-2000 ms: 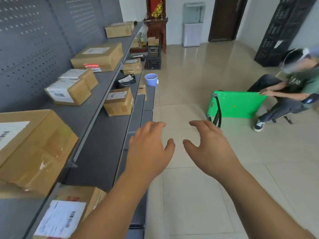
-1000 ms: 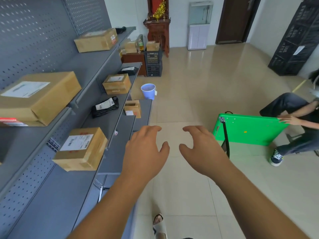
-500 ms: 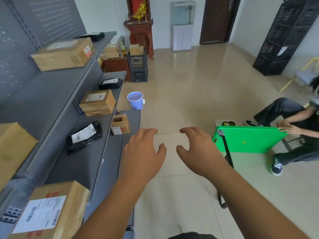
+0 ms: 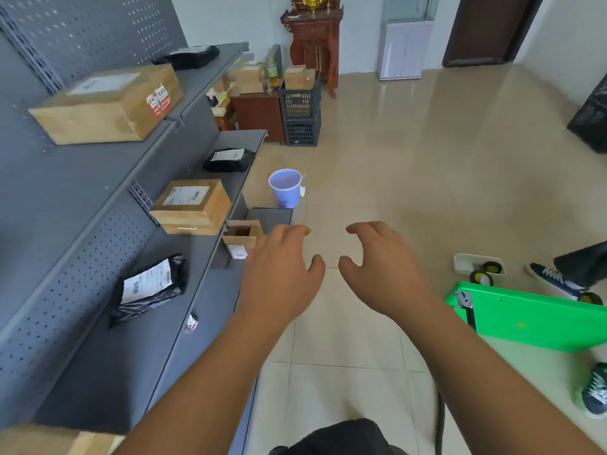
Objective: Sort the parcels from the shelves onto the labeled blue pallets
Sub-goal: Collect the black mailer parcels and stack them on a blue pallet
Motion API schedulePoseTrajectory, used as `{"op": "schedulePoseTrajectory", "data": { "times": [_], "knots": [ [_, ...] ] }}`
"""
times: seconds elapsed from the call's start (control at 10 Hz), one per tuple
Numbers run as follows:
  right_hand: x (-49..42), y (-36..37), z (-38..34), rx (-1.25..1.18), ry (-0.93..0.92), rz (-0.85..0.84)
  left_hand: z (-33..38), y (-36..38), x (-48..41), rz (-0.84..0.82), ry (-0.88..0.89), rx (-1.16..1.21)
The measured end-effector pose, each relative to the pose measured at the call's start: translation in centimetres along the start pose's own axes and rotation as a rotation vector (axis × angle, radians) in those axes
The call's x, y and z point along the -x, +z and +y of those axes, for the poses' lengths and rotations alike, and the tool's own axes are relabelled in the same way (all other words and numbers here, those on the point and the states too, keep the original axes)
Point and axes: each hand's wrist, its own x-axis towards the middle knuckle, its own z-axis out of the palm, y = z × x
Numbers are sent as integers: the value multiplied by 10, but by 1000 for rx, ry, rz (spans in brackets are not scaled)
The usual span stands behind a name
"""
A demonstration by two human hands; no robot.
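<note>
My left hand [image 4: 282, 274] and my right hand [image 4: 381, 270] are stretched out side by side over the floor, fingers loosely bent, holding nothing. To their left stands a grey shelf rack [image 4: 98, 323] with parcels. A large cardboard box [image 4: 108, 103] lies on the upper shelf. On the middle shelf are a labelled cardboard box [image 4: 192, 206], a black bag with a label [image 4: 149, 289] and a second black bag [image 4: 228, 159]. A small open box [image 4: 241, 239] sits on the lowest shelf, just left of my left hand. No blue pallet is in view.
A lilac bucket [image 4: 285, 187] stands on the tiled floor beyond the rack. Stacked black crates [image 4: 300, 116] and a wooden cabinet [image 4: 312, 37] are further back. A green board [image 4: 532, 315] lies at the right, beside a seated person's shoes [image 4: 555, 279].
My view has travelled along the rack and dropped lower; the boxes and bags slid nearer and to the left. Both hands kept the same empty, outstretched pose.
</note>
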Motion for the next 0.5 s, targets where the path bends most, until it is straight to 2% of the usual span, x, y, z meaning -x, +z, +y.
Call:
{"op": "schedulePoseTrajectory", "data": {
  "times": [0.2,0.5],
  "knots": [
    [-88,4,-2,11,-79,-90,-6,10,-73,9,-101,-9],
    [-215,45,-54,107,-211,-167,-89,11,-176,73,-207,15]
  ]
}}
